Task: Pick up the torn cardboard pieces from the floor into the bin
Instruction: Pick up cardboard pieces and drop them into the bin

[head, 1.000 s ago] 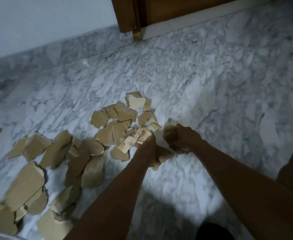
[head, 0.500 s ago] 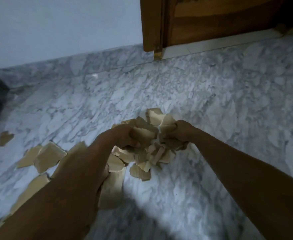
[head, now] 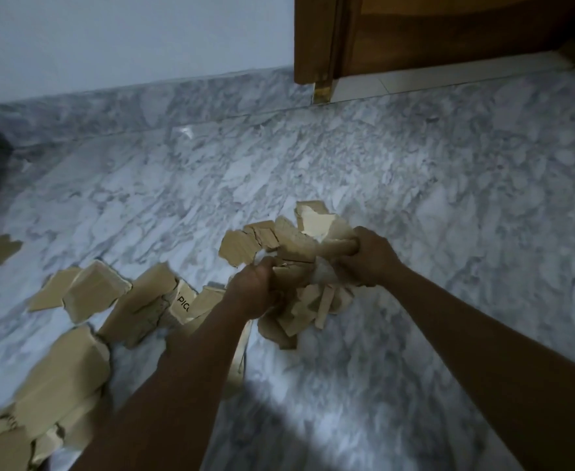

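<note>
Both grips are clamped on the same heap. The left grip (head: 255,290) has its fingers curled round the near-left side of a bundle of torn cardboard pieces (head: 296,244), and the right grip (head: 371,256) is closed on the bundle's right side, knuckles up. The bundle is bunched tight between the two, about the middle of the marble floor (head: 432,171). Several strips (head: 323,305) sag from its underside, and I cannot tell whether the lowest ones touch the stone. Just left of the left forearm lies a printed scrap (head: 182,302) with dark letters. Beyond it a trail of loose pieces (head: 89,294) overlaps on the floor and runs down to its near-left corner. One small lone piece (head: 4,248) sits well apart, near the floor's left edge. Along the far edge runs a marble skirting (head: 143,107) under a pale wall (head: 126,39), with a wooden door (head: 449,32) at the far right.
</note>
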A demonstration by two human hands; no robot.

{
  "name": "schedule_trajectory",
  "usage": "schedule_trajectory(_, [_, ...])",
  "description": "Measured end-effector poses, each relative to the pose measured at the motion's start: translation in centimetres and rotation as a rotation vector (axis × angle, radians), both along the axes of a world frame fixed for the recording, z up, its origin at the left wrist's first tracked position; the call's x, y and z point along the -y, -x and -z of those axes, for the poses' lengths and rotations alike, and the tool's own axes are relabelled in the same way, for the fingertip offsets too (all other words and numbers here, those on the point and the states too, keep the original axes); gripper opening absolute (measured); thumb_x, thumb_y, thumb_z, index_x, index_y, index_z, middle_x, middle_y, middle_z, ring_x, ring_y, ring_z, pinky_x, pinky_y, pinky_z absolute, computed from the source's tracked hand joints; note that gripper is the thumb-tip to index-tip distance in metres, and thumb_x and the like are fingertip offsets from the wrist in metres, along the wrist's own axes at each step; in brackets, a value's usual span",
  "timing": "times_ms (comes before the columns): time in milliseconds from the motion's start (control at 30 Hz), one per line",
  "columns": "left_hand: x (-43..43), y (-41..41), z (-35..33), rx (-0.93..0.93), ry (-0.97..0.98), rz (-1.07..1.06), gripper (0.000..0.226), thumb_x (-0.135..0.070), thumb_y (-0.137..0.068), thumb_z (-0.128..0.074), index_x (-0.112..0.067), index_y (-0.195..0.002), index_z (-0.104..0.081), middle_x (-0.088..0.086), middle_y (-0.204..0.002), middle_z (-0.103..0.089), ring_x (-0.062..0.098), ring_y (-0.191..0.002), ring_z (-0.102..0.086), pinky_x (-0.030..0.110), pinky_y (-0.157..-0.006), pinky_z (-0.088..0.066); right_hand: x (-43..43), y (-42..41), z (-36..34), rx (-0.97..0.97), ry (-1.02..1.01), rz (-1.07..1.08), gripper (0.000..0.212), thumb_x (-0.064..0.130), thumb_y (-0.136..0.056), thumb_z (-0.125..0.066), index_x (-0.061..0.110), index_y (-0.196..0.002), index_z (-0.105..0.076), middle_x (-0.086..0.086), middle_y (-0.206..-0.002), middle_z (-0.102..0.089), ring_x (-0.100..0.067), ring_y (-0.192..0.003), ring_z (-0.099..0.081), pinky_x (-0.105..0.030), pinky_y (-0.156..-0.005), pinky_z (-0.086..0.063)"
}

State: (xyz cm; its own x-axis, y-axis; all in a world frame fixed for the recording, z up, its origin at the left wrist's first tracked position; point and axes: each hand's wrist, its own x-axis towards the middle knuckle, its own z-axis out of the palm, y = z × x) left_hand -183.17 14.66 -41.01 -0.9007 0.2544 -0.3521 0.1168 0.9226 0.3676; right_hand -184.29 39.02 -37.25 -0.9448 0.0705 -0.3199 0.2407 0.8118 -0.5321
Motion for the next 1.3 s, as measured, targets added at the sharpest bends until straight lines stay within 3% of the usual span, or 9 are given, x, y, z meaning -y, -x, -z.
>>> schedule_trajectory(200, [0.4, 1.9, -3.4, 0.108, -0.093, -0.080, 0.037, -0.037, -0.081, -0.077, -0.009, -0.103, -0.072, 0.008, -0.102, -0.070, 0.025, -0.098, -0.065, 0.027, -0.076, -0.046, -4.8, 1.4, -4.8, 0.078, 0.170, 0.012, 0.028, 0.022, -0.079, -0.079, -0.002, -0.091, -0.071, -0.020, -0.093, -0.071, -0.033, -0.088, -0.067, -0.046, -0.074, -0.056])
schedule_trajectory(333, [0.5, 3.2, -7.7, 0.514, -0.346, -0.049, 0.027, -0.039, -0.075, -0.081, -0.017, -0.091, -0.078, -0.003, -0.083, -0.075, 0.012, -0.086, -0.069, 0.021, -0.073, -0.052, -6.6, 0.4, -3.9, 0.112, 0.151, -0.044, 0.026, 0.018, -0.081, -0.076, 0.005, -0.102, -0.071, -0.013, -0.100, -0.071, -0.030, -0.095, -0.067, -0.041, -0.079, -0.055])
schedule_trajectory(433, [-2.4, 1.6, -6.7, 0.528, -0.083, 0.171, 0.047, -0.047, -0.071, -0.083, -0.019, -0.108, -0.072, 0.000, -0.105, -0.073, 0.017, -0.096, -0.067, 0.034, -0.090, -0.055, -6.4, -2.3, 0.1, 0.225, 0.009, -0.087, 0.056, 0.044, -0.077, -0.073, 0.008, -0.119, -0.063, -0.016, -0.119, -0.063, -0.035, -0.108, -0.061, -0.038, -0.086, -0.050])
schedule_trajectory(600, [-5.8, -3.2, -0.9, 0.180, 0.304, 0.220, 0.069, -0.049, -0.074, -0.075, -0.026, -0.134, -0.047, 0.014, -0.152, -0.015, 0.040, -0.133, -0.027, 0.053, -0.101, -0.039, -6.2, -5.8, 4.2, 0.183, -0.224, -0.058, 0.070, 0.048, -0.080, -0.073, 0.012, -0.130, -0.041, -0.017, -0.127, -0.042, -0.042, -0.108, -0.053, -0.047, -0.090, -0.046])
schedule_trajectory(800, [-6.2, -4.8, -0.3, -0.035, 0.313, 0.164, 0.074, -0.047, -0.079, -0.069, -0.023, -0.139, -0.035, 0.005, -0.144, -0.038, 0.034, -0.123, -0.046, 0.046, -0.093, -0.042, -6.7, -6.1, 3.1, 0.235, -0.058, -0.010, 0.062, 0.033, -0.079, -0.078, 0.009, -0.122, -0.039, -0.011, -0.102, -0.058, -0.033, -0.089, -0.061, -0.037, -0.072, -0.044])
schedule_trajectory(933, [-5.3, -3.7, -2.2, 0.220, -0.231, -0.085, 0.060, -0.029, -0.077, -0.075, -0.017, -0.124, -0.039, 0.006, -0.105, -0.060, 0.024, -0.088, -0.062, 0.031, -0.064, -0.053, -7.4, -4.6, 1.6, 0.320, 0.002, -0.071, 0.047, 0.031, -0.082, -0.076, 0.004, -0.116, -0.060, -0.013, -0.107, -0.066, -0.031, -0.098, -0.064, -0.031, -0.073, -0.047])
schedule_trajectory(1067, [-2.0, -1.2, -4.6, 0.221, -0.364, -0.196, 0.067, -0.012, -0.076, -0.081, -0.025, -0.127, -0.040, -0.003, -0.091, -0.057, 0.011, -0.075, -0.059, 0.015, -0.055, -0.052, -6.1, -2.5, -1.1, 0.307, 0.126, -0.138, 0.026, 0.029, -0.078, -0.081, 0.011, -0.094, -0.071, -0.009, -0.090, -0.071, -0.027, -0.090, -0.070, -0.029, -0.069, -0.052])
schedule_trajectory(1167, [1.6, -0.3, -5.7, 0.245, -0.164, -0.228, 0.046, -0.043, -0.070, -0.084, -0.015, -0.096, -0.057, 0.001, -0.086, -0.061, 0.016, -0.077, -0.059, 0.032, -0.068, -0.052, -2.8, -1.2, -1.6, 0.358, 0.151, -0.201, 0.040, 0.036, -0.071, -0.086, 0.014, -0.101, -0.070, -0.010, -0.103, -0.070, -0.028, -0.098, -0.068, -0.033, -0.079, -0.057])
schedule_trajectory(1300, [5.4, -1.1, -3.7, 0.297, -0.121, -0.290, 0.084, -0.069, -0.040, -0.081, -0.011, -0.099, -0.066, 0.004, -0.093, -0.070, 0.020, -0.089, -0.067, 0.038, -0.077, -0.056, 2.1, -2.0, 1.2, 0.408, -0.137, -0.335, 0.071, 0.060, -0.072, -0.071, 0.021, -0.128, -0.053, -0.014, -0.134, -0.035, -0.037, -0.122, -0.041, -0.048, -0.103, -0.043])
